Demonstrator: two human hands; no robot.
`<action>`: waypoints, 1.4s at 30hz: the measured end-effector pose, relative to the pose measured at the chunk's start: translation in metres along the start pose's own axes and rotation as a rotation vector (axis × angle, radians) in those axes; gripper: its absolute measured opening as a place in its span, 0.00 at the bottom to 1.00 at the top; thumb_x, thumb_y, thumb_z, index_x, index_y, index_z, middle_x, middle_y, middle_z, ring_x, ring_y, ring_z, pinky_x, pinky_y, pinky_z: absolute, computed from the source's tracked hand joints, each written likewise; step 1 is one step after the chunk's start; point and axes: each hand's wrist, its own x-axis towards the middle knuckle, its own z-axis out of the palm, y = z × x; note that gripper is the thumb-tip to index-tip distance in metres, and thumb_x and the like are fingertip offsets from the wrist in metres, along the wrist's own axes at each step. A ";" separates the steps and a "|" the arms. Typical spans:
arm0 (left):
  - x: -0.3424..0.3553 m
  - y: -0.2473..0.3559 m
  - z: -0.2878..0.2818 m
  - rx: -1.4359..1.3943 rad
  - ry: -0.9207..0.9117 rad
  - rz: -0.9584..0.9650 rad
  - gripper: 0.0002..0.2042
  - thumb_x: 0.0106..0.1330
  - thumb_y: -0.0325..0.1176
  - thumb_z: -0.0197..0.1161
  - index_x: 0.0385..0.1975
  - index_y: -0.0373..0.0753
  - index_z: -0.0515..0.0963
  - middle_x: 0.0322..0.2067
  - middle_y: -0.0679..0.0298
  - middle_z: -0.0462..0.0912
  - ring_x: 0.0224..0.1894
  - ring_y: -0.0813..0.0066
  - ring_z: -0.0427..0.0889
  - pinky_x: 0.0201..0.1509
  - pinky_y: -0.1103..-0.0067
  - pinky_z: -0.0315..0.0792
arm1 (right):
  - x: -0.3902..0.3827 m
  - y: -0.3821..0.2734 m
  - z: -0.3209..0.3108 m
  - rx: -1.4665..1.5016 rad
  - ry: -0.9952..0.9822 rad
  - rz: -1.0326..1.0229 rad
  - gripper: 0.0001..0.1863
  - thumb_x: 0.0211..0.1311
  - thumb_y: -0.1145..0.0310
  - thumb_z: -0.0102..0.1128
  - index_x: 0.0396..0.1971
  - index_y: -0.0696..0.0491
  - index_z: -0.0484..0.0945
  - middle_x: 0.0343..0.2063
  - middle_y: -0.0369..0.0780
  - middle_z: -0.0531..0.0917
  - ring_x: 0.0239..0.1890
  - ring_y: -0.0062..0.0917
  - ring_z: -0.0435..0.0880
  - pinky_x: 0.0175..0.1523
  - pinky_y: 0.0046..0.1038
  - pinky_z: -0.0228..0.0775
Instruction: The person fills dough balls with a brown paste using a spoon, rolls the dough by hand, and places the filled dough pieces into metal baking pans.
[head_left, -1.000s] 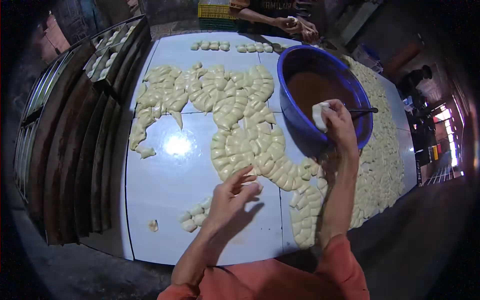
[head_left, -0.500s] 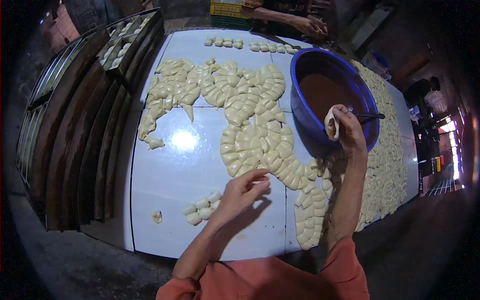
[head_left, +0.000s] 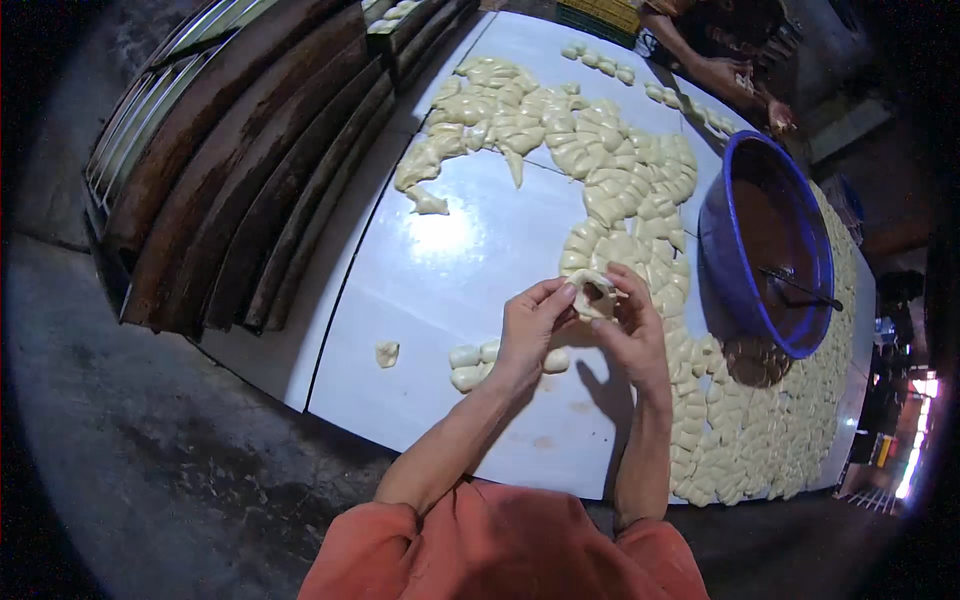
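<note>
Between my two hands, above the table, is a pale dough piece (head_left: 594, 296) with brown filling in its hollow. My left hand (head_left: 535, 325) pinches its left edge with thumb and fingers. From the right, my right hand (head_left: 636, 325) grips the other edge, fingers curled round it. Several rounded dough balls (head_left: 468, 377) sit on the table under my left wrist, partly hidden by it. Farther left lies a small flat dough scrap (head_left: 387, 353). On the right stands a blue tub (head_left: 712, 235) of brown filling, with a dark-handled utensil (head_left: 805, 290) resting in it.
Many cut dough pieces (head_left: 590, 140) spread over the white table (head_left: 400, 290), with a dense field of them (head_left: 760, 440) at right. Stacked dark wooden trays (head_left: 250, 170) stand at the left. Across the table, another person's hands (head_left: 755, 90) work near rows of dough balls (head_left: 598, 62).
My right hand has come left from the tub with the filled dough piece. My left hand has risen and taken hold of it too. The whole view has turned and shifted.
</note>
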 end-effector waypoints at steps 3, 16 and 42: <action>-0.002 0.001 -0.007 0.014 0.028 0.075 0.17 0.72 0.33 0.64 0.55 0.30 0.79 0.39 0.64 0.86 0.39 0.82 0.83 0.44 0.84 0.79 | 0.000 0.010 0.019 -0.518 -0.015 -0.386 0.30 0.61 0.81 0.62 0.65 0.58 0.68 0.71 0.45 0.56 0.62 0.36 0.75 0.63 0.30 0.75; 0.009 0.051 -0.015 0.321 -0.041 0.046 0.14 0.68 0.34 0.67 0.47 0.31 0.81 0.36 0.63 0.85 0.32 0.80 0.82 0.36 0.83 0.77 | 0.008 0.029 0.026 -0.086 -0.010 -0.099 0.17 0.64 0.71 0.64 0.52 0.57 0.82 0.46 0.40 0.83 0.39 0.19 0.80 0.43 0.23 0.73; -0.022 0.031 -0.029 0.592 -0.163 0.079 0.16 0.71 0.35 0.63 0.53 0.31 0.80 0.32 0.63 0.84 0.31 0.81 0.82 0.33 0.83 0.78 | -0.012 0.027 0.014 -0.496 0.066 -0.445 0.17 0.67 0.63 0.65 0.47 0.61 0.79 0.42 0.44 0.83 0.40 0.27 0.82 0.44 0.25 0.74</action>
